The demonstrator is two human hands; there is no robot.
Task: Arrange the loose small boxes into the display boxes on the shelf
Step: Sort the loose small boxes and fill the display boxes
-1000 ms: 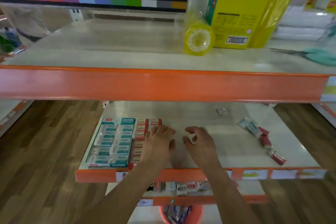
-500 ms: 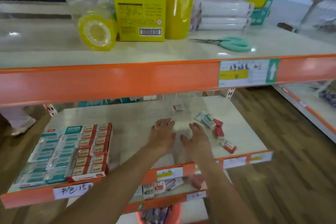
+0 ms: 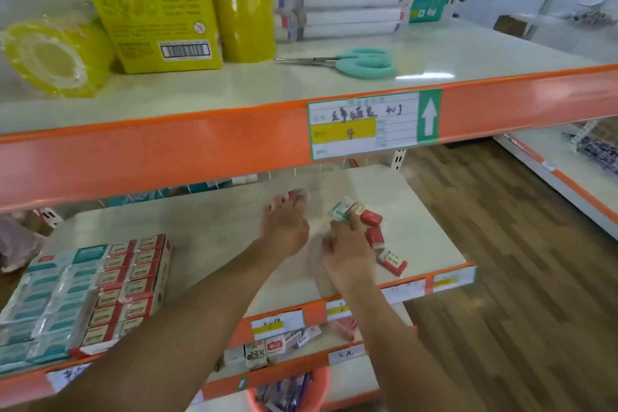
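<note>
Loose small boxes [image 3: 373, 229] lie scattered right on the middle shelf [image 3: 214, 221], far from the display boxes [image 3: 83, 294] at left; left hand [image 3: 284, 231] touches one far box with straight fingers, right hand [image 3: 347, 252] fingers the cluster, holding nothing clearly, and could knock boxes off the edge.

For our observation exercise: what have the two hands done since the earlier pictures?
The left hand reached back to a lone small box; the right hand moved right to touch the loose boxes. The display boxes stayed filled at the left.
</note>
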